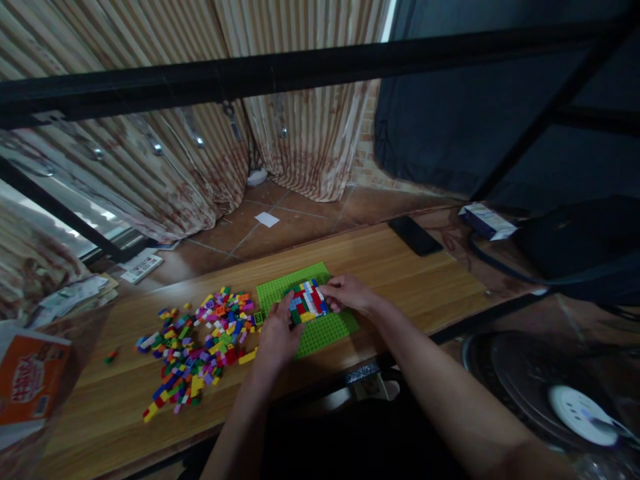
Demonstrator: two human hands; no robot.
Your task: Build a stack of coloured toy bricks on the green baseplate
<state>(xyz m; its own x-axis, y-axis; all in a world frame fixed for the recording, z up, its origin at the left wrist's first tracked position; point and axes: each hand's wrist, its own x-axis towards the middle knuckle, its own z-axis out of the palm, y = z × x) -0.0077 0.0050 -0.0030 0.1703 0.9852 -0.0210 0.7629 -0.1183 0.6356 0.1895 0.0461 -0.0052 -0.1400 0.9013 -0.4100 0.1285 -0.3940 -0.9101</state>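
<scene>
A green baseplate (295, 283) lies on the wooden table (400, 267). On its middle stands a flat block of joined bricks (307, 300) in red, blue, white, yellow and green. My left hand (276, 335) rests on the plate's near left side, its fingers touching the block's left edge. My right hand (347, 293) presses on the block's right edge from the right, fingers curled over it. A loose pile of small coloured bricks (200, 340) spreads over the table to the left of the plate.
A black phone (415, 235) lies at the table's far edge. A small box (487, 221) and a dark bag (580, 247) sit at the right end. An orange packet (30, 380) is at the far left. A fan (560, 393) stands below right.
</scene>
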